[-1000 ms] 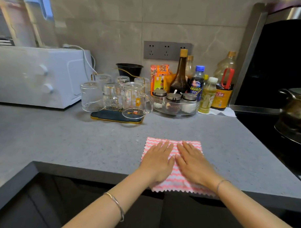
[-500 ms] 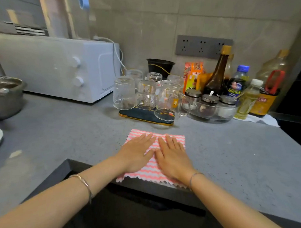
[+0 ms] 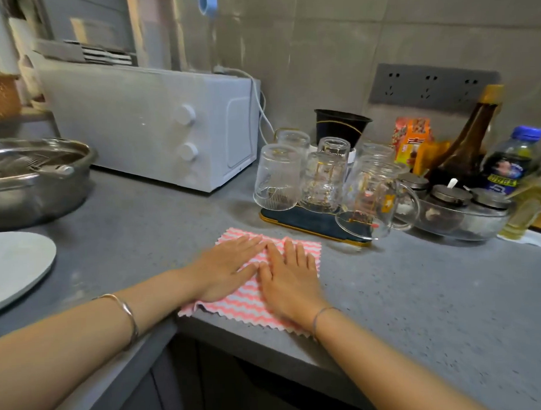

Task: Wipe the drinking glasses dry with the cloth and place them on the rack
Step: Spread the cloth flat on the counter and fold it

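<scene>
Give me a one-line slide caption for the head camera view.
Left hand and right hand lie flat on the pink striped cloth, inverted glasses standing on the dark rack behind.

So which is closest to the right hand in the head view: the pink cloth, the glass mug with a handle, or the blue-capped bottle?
1. Pink striped cloth: lies flat under the right hand.
2. Handled glass mug: behind the hand, at the right end of the rack.
3. Blue-capped bottle: far right, near the wall.
</scene>
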`<state>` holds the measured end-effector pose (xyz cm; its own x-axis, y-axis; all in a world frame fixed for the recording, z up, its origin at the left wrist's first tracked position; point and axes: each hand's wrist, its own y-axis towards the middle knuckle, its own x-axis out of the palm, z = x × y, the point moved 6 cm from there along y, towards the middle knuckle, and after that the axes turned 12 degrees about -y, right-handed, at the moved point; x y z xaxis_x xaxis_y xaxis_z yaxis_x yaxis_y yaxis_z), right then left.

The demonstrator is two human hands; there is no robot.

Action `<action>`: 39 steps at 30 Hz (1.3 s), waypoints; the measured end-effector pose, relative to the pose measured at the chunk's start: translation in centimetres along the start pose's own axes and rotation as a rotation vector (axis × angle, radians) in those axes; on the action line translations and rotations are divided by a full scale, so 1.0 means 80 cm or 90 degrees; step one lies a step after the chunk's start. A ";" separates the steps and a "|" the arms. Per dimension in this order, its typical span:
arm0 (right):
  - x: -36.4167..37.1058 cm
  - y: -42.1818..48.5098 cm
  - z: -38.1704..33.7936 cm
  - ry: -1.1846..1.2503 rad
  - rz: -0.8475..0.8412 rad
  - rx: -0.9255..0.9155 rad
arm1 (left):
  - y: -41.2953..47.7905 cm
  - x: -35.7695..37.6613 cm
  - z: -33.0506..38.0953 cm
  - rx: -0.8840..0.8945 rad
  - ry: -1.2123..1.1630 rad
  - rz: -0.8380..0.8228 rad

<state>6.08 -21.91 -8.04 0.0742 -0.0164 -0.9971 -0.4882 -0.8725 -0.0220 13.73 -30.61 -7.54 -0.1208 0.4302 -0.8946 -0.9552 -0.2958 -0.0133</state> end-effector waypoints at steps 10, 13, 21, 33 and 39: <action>0.002 0.063 -0.043 0.010 0.008 -0.002 | 0.029 -0.036 -0.073 -0.053 0.013 0.017; -0.001 0.076 -0.043 0.019 0.026 -0.006 | 0.042 -0.043 -0.081 -0.059 0.009 0.027; -0.006 0.065 -0.025 0.008 0.039 -0.048 | 0.043 -0.032 -0.065 -0.096 0.040 0.031; -0.018 -0.015 0.097 -0.034 0.016 -0.011 | 0.066 0.026 0.058 -0.047 0.072 -0.033; -0.024 -0.070 0.193 -0.034 -0.003 0.060 | 0.095 0.077 0.157 0.004 0.069 -0.060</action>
<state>-4.76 -9.49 -7.09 0.0308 0.0161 -0.9994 -0.5675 -0.8228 -0.0308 2.30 -19.49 -7.53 -0.0016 0.3611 -0.9325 -0.9627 -0.2529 -0.0962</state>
